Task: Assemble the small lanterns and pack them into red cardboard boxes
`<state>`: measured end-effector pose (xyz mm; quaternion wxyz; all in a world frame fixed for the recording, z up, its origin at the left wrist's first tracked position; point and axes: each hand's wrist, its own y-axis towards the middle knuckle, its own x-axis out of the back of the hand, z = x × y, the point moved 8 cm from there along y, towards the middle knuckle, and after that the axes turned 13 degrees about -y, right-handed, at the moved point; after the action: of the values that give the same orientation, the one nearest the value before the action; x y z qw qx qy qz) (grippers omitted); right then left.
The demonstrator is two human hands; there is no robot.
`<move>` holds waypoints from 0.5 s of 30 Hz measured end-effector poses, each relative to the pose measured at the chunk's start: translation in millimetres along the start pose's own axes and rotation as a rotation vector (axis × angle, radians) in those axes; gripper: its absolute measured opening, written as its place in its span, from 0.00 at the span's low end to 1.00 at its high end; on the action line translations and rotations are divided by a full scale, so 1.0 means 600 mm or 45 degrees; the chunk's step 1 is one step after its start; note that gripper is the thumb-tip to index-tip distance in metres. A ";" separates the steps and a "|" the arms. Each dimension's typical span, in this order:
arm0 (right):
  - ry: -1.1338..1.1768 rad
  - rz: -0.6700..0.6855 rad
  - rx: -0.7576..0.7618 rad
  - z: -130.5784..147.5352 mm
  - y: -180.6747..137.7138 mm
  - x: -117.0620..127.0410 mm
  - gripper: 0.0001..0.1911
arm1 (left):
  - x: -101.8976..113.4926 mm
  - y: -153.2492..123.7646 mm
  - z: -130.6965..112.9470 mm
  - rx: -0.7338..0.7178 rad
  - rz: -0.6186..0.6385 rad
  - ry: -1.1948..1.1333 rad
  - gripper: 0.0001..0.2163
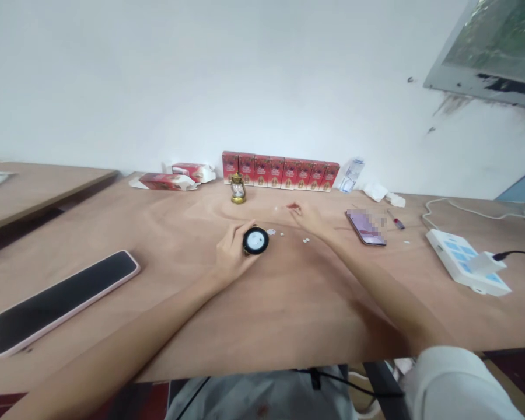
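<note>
1. Left hand point(233, 252) has its fingers wrapped round the edge of the round thing point(256, 240), pale face up, mid-table.
2. Right hand point(305, 217) has fingertips bunched close, can't tell if they're pinching anything tbh.
3. White bits point(305, 240) near both hands, lantern point(238, 191) standing behind.

2 bare hands: left hand point(233, 251), right hand point(307, 219), both mid-frame. Left forearm point(151, 331) bare out to lower-left edge. Right sleeve point(468, 394), lower right: white, broad folded cuff point(446, 360) at its end. Grey garment point(234, 402), bottom centre, 1 small reddish mark point(262, 410). Thin black cable point(354, 387) with black block point(316, 380) crosses it; can't tell if worn.
</note>
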<state>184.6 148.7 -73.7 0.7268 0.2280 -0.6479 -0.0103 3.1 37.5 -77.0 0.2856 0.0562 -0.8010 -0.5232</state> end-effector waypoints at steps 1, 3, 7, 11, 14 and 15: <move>-0.138 0.067 0.022 -0.007 0.013 -0.012 0.13 | 0.003 0.001 0.000 0.008 -0.011 -0.005 0.22; -0.284 0.158 0.060 -0.015 0.031 -0.035 0.13 | 0.005 0.002 0.002 -0.002 -0.020 -0.027 0.19; -0.384 0.232 0.113 -0.014 0.049 -0.069 0.15 | -0.001 -0.002 0.012 -0.019 0.021 -0.033 0.19; -0.422 0.265 0.149 -0.012 0.055 -0.086 0.16 | -0.005 -0.006 0.023 0.055 0.044 -0.068 0.20; -0.396 0.266 0.140 -0.017 0.059 -0.089 0.15 | -0.002 -0.006 0.025 0.101 0.015 -0.059 0.19; -0.377 0.260 0.131 -0.019 0.060 -0.088 0.14 | -0.001 -0.006 0.025 0.096 0.007 -0.050 0.18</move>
<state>176.6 201.1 -111.5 0.6081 0.1941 -0.7672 0.0633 -4.6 48.0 -84.7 0.2690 0.0545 -0.8257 -0.4929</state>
